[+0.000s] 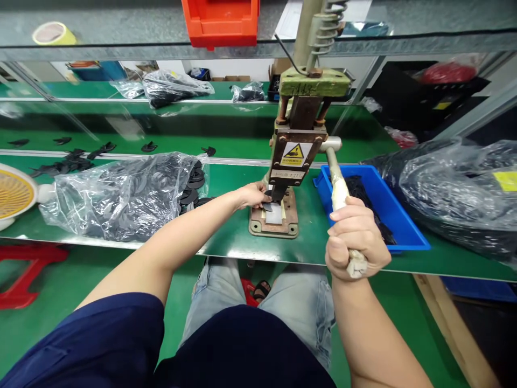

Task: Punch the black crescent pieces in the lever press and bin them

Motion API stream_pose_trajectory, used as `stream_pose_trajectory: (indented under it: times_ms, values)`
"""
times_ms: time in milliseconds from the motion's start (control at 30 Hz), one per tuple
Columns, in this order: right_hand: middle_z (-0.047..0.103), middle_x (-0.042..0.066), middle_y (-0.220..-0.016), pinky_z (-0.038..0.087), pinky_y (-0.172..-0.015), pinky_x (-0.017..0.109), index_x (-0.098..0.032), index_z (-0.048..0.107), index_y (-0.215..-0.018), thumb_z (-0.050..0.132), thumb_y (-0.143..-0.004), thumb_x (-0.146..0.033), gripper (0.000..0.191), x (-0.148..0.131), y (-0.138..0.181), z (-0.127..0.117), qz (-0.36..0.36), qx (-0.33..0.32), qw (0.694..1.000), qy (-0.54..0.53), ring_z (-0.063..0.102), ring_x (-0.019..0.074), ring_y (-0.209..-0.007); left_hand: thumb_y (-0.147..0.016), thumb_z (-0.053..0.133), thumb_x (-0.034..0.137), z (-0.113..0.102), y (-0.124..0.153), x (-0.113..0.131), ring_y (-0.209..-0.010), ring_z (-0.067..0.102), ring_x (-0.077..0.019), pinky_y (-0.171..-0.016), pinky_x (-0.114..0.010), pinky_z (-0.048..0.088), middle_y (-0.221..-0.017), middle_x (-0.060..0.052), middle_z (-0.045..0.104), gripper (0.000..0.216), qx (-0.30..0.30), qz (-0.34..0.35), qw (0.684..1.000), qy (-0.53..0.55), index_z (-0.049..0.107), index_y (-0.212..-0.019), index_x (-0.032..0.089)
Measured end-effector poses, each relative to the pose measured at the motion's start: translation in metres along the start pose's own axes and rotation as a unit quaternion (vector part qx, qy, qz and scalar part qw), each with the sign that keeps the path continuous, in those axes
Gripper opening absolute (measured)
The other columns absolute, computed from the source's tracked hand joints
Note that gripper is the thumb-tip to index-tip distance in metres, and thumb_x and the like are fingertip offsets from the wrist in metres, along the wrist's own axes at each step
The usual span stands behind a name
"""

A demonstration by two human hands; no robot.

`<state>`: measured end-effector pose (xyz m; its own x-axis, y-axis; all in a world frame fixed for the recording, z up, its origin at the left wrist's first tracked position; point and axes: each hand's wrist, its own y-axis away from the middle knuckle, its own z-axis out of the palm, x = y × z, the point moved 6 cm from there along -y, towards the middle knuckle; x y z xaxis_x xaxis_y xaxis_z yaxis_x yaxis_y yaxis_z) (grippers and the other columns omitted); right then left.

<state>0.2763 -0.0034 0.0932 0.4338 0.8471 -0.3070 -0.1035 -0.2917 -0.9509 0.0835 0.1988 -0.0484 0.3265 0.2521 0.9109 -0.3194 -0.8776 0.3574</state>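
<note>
My right hand [355,237] is clenched around the lever handle [338,186] of the hand press [297,156], while my left hand [253,195] pinches a small black part [267,206] on its base plate [274,226], on the green tabletop [226,237].

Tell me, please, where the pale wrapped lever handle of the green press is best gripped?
Grip the pale lever handle at its wrapped free end, from the right, fist round it, as the right hand does: the bar slopes from the press toward the person.
</note>
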Motion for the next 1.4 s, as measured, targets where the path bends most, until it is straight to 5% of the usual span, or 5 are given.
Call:
stream_pose_trajectory:
  times_ms: [233, 567, 967, 1267, 1400]
  values:
    - [0.064, -0.006, -0.063, 0.056, -0.098, 0.059, -0.024, 0.056, -0.06, 0.07, -0.074, -0.02, 0.02, 0.001, -0.005, -0.001, -0.01, -0.012, 1.0, -0.005, 0.069, 0.02, -0.075, -0.086, 0.081, 0.027, -0.01, 0.043, 0.006, -0.063, 0.068, -0.0128, -0.059, -0.023, 0.054, -0.079, -0.005, 0.072, 0.022, -0.056, 0.097, 0.986, 0.121, 0.065, -0.096, 0.015]
    - [0.059, -0.006, -0.053, 0.059, -0.087, 0.056, -0.023, 0.046, -0.049, 0.078, -0.075, -0.041, 0.045, 0.019, 0.004, 0.002, -0.036, 0.1, 0.994, -0.016, 0.068, 0.0187, -0.063, -0.093, 0.066, 0.031, -0.196, 0.162, -0.07, -0.102, 0.068, -0.0232, -0.094, -0.038, 0.055, -0.118, -0.007, 0.074, 0.031, 0.186, 0.154, 0.883, -0.402, 0.071, -0.122, 0.021]
    - [0.06, -0.006, -0.048, 0.06, -0.081, 0.054, -0.025, 0.049, -0.044, 0.081, -0.07, -0.042, 0.044, 0.024, 0.004, -0.003, -0.014, 0.096, 0.995, -0.017, 0.067, 0.0194, -0.058, -0.084, 0.064, 0.015, -0.182, 0.146, -0.074, -0.107, 0.063, -0.0305, -0.094, -0.043, 0.048, -0.108, -0.013, 0.075, 0.041, 0.06, 0.187, 0.734, -0.65, 0.075, -0.123, 0.021]
    - [0.061, -0.006, -0.056, 0.056, -0.092, 0.059, -0.024, 0.052, -0.053, 0.073, -0.07, -0.026, 0.027, 0.011, 0.0, 0.001, -0.017, 0.053, 0.998, -0.013, 0.068, 0.0194, -0.067, -0.103, 0.054, 0.039, -0.168, 0.157, -0.042, -0.105, 0.069, -0.0264, -0.093, -0.039, 0.054, -0.111, -0.012, 0.074, 0.034, 0.133, 0.291, 0.777, -0.543, 0.079, -0.122, 0.024]
    - [0.061, -0.006, -0.059, 0.056, -0.097, 0.059, -0.024, 0.053, -0.057, 0.07, -0.072, -0.022, 0.023, 0.006, -0.002, 0.002, -0.01, 0.032, 0.999, -0.004, 0.068, 0.0189, -0.071, -0.105, 0.053, 0.044, -0.136, 0.15, -0.034, -0.102, 0.073, -0.0228, -0.094, -0.035, 0.055, -0.117, -0.007, 0.078, 0.04, 0.137, 0.288, 0.859, -0.401, 0.073, -0.134, 0.026]
